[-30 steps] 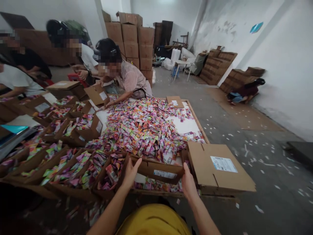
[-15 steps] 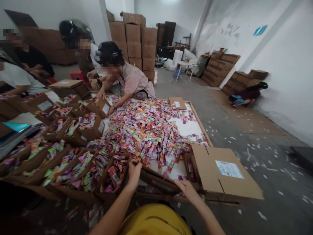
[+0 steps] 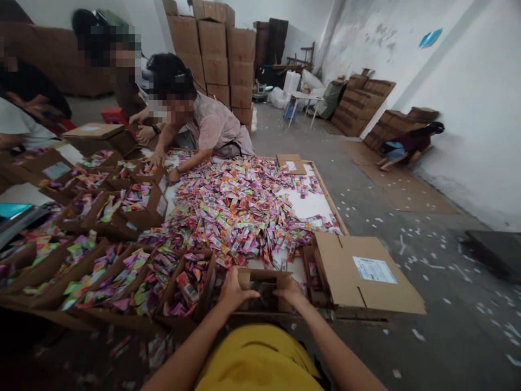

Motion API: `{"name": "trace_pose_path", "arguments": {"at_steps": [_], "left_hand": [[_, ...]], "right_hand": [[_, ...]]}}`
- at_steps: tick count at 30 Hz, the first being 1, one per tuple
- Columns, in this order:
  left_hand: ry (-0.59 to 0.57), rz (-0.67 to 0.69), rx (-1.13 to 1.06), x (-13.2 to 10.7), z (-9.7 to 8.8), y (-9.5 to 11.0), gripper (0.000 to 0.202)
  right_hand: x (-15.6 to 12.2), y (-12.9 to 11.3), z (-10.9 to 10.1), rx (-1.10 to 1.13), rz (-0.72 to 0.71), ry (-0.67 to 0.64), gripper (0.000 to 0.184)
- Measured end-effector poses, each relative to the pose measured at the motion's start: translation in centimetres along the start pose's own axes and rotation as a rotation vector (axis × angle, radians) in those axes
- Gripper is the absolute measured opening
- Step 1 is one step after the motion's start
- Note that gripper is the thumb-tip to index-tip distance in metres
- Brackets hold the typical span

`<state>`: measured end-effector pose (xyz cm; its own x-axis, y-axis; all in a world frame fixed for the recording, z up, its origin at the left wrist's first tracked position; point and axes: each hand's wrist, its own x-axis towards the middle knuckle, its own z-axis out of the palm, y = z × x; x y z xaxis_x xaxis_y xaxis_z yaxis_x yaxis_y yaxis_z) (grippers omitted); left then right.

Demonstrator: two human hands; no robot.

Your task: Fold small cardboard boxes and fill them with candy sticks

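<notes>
Between my two hands is a small brown cardboard box (image 3: pixel 265 275), standing opened out at the table's near edge. My left hand (image 3: pixel 233 294) grips its left side, thumb pointing inward. On the opposite side my right hand (image 3: pixel 291 294) holds it, the thumb also turned in. The inside of the box looks dark, and its lower part is hard to make out. Just left of it stands a carton (image 3: pixel 188 288) filled with small colourful packets. Beyond the box lies a wide heap of the same packets (image 3: pixel 236 209) on the white tabletop (image 3: pixel 311 205).
Flattened cartons (image 3: pixel 345 277) with a white label lie stacked at right. Rows of packet-filled boxes (image 3: pixel 109 277) line the left. Across the table a co-worker (image 3: pixel 211 122) reaches into the packets. Another person (image 3: pixel 411 144) crouches by the right wall. Scraps litter the floor.
The cardboard in my hands was a flat, folded piece and now stands opened into a box shape. My hands have come closer together. The view has shifted slightly.
</notes>
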<state>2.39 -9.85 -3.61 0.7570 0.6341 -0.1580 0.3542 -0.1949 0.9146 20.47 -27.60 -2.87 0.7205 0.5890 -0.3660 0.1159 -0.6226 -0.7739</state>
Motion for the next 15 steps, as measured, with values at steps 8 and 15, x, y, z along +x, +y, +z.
{"name": "trace_pose_path", "arguments": {"at_steps": [8, 15], "left_hand": [[0.213, 0.091, -0.168, 0.0, 0.3, -2.7, 0.025], [-0.143, 0.147, -0.157, -2.8, -3.4, -1.3, 0.038]], "right_hand": [[-3.6, -2.2, -2.6, -0.103, -0.449, -0.123, 0.091], [-6.8, -1.4, -4.1, -0.336, -0.590, -0.265, 0.054]]}}
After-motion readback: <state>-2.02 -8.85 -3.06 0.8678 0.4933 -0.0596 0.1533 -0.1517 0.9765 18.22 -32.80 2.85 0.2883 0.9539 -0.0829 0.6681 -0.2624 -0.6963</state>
